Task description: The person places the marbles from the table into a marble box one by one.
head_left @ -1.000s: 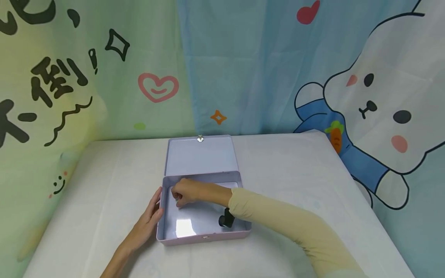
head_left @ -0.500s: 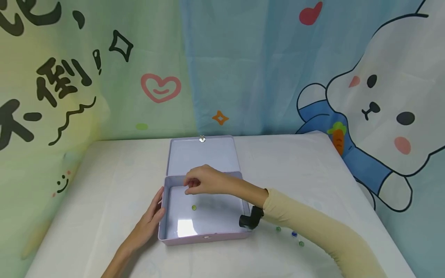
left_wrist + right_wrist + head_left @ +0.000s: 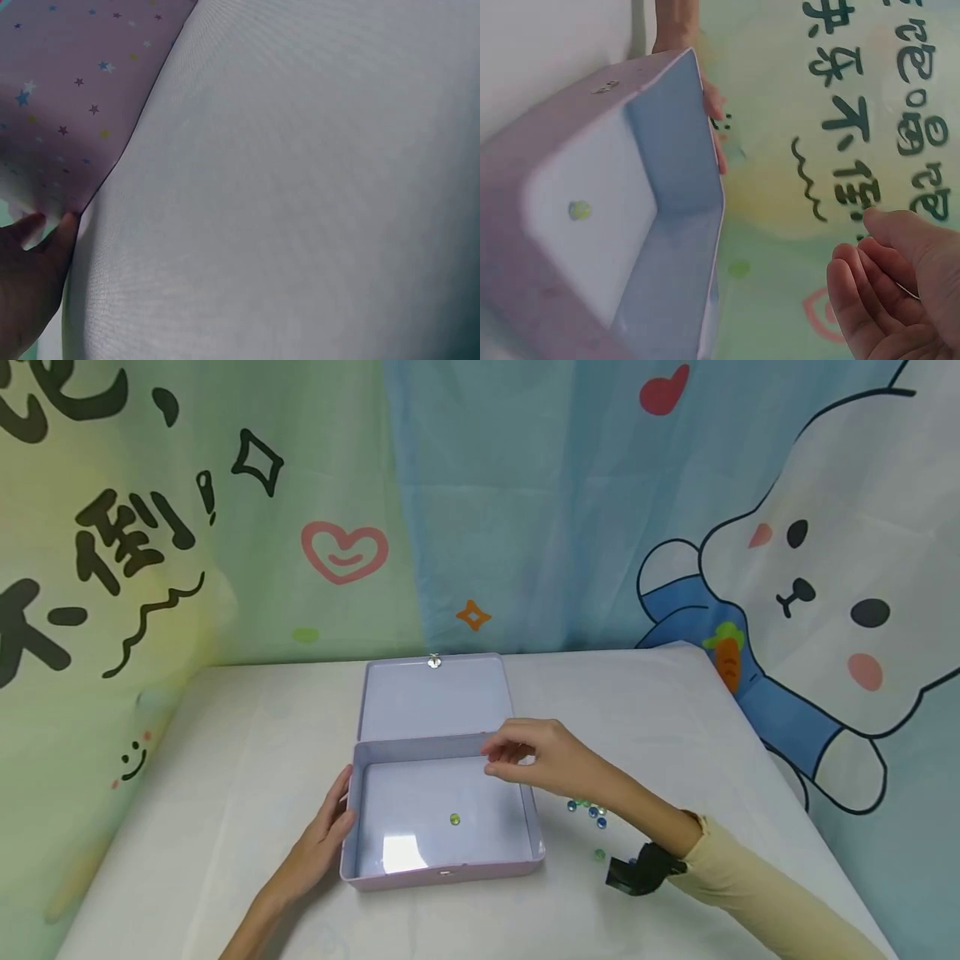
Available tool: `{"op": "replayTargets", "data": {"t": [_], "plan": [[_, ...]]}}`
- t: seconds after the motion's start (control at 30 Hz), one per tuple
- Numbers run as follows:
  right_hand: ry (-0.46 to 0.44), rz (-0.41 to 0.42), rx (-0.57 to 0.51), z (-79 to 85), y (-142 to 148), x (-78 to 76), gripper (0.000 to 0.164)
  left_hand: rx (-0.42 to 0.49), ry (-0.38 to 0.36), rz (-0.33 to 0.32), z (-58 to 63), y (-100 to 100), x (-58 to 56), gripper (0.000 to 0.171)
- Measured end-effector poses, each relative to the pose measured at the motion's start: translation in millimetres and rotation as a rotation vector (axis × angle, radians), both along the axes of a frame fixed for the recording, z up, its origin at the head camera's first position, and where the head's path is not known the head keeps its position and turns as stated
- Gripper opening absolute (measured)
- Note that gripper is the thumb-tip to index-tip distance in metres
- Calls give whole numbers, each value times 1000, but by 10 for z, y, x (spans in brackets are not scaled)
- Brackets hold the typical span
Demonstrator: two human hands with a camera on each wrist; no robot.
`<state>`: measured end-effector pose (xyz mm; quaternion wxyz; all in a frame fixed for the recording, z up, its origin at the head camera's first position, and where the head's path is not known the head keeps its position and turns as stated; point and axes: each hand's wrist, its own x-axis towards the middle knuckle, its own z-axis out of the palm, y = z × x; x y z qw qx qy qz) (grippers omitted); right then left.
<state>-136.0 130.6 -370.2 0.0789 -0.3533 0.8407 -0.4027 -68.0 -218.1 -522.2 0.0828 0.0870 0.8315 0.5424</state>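
An open lilac tin box (image 3: 442, 870) lies on the table with its hinged lid (image 3: 435, 700) laid back. A single yellow-green glass marble (image 3: 454, 819) sits on the box floor; the right wrist view shows the same marble (image 3: 579, 211) too. My left hand (image 3: 318, 839) rests along the box's left wall, fingers extended against it. In the left wrist view its fingertips touch the star-printed outer side (image 3: 82, 82). Over the box's right back corner hovers my right hand (image 3: 543, 750), fingers loosely bent, thumb apart from them, nothing visible between them.
Several blue and green marbles (image 3: 593, 812) lie on the white tabletop (image 3: 247, 735) right of the box, partly covered by my right forearm. A black wrist camera (image 3: 645, 868) hangs below that wrist. A printed curtain (image 3: 487, 510) stands behind the table.
My right hand has risen out of the box and moved right, leaving the yellow-green marble inside. That marble has rolled a little rightward. More marbles on the table are uncovered. My left hand stays put.
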Motion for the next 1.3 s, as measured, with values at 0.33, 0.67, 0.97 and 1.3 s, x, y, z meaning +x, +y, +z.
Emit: {"op": "replayTargets", "data": {"t": [0.33,0.67,0.97,1.3], "plan": [[-35,-326,-80,-647,911,551,16,6,-3,-14,20,-19,25,61],[-47,-677,182,-1093,1477,1117,21,-1,-5,-10,17,-44,16,62],[-121,-755,241,-1341,1519,1351,21,2,-16,-10,3,-12,15,61],[-92,-753,296,-1398,1516,1387,17,5,-8,-8,8,16,17,61]]}}
